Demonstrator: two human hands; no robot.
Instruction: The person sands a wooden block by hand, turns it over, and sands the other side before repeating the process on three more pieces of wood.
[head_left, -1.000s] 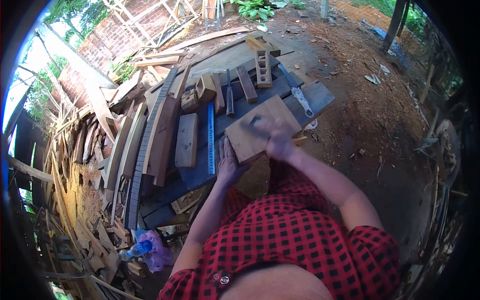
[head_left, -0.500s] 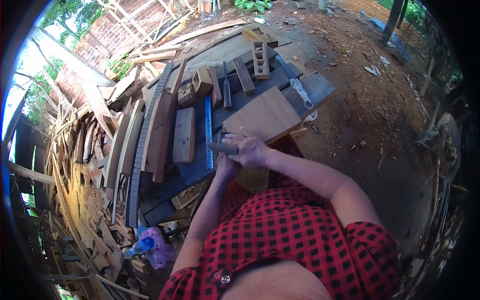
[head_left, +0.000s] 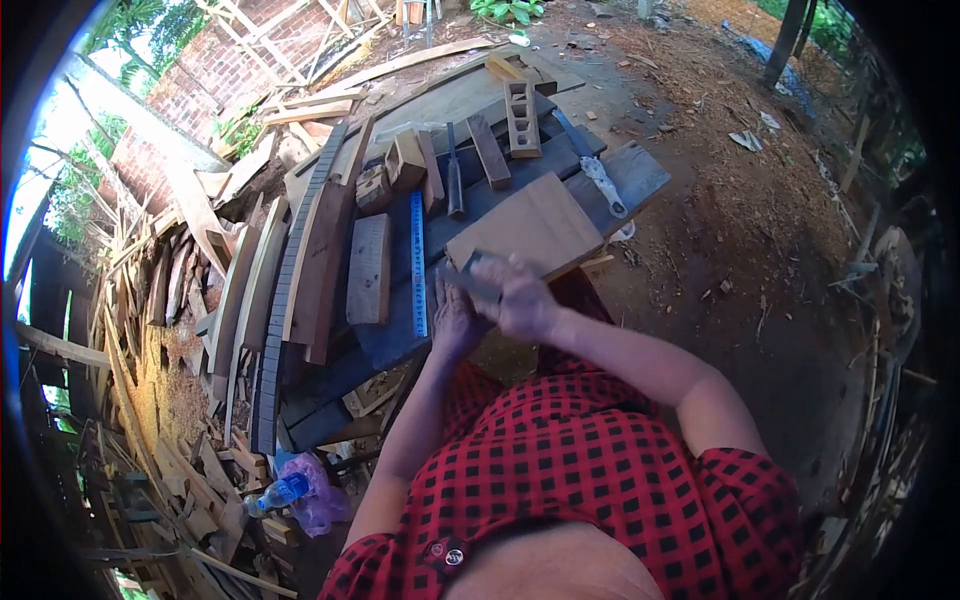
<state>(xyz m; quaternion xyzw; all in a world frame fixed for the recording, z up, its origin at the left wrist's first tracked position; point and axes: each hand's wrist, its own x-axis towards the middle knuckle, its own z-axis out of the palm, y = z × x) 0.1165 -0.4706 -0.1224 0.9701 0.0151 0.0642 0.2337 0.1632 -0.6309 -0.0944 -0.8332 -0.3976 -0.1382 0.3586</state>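
Outdoors, left hand [head_left: 454,320], right hand [head_left: 525,303] gripping one tool [head_left: 477,281], one panel [head_left: 526,230]

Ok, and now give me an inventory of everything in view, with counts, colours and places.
Flat tool: one, grey, blurred, in the right hand
Broad board: one, light brown, ahead of the hands
Ruler: one, blue, left of the board
Thick block: one, brown, left of the ruler
Chisel-like tool: one, dark, beyond the board
Block with square openings: one, tan, far side
Whitish handle: one, right of the board
Slatted strip: one, dark grey, left side
Bottle: one, blue label, lower left
Plastic bag: one, purple, beside it
Scrap wood: many, browns, left
Right hand: one, holding the tool
Left hand: one, near the board's corner
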